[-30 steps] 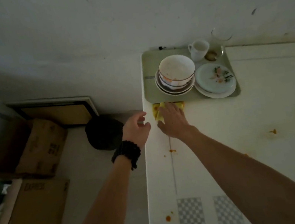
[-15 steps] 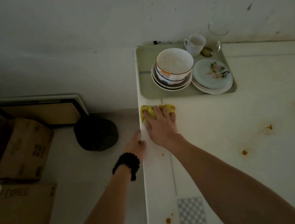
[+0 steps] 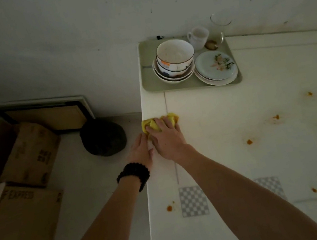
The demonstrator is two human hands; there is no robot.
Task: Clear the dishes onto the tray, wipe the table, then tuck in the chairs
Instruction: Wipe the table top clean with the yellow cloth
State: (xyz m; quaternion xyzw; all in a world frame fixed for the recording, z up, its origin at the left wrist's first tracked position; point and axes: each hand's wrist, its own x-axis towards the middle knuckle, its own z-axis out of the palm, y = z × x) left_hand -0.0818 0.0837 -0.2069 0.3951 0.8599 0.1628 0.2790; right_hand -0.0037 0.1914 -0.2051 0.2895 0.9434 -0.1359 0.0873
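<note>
Cloth [image 3: 159, 121] now at table [image 3: 242, 147] edge, pulled back from tray [image 3: 149, 79].
Your right hand [image 3: 168, 139] presses it, fingers spread; left hand [image 3: 142, 150] flat beside, empty; cloth mostly covered.

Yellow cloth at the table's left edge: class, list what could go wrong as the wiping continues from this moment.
1. The right hand presses the yellow cloth at the table edge; crumbs may miss the left hand cupped beside the edge and fall to the floor.
2. Orange stains lie far to the right and could be smeared or skipped.
3. The tray of stacked bowls sits near the corner; a wide stroke might nudge it.
</note>
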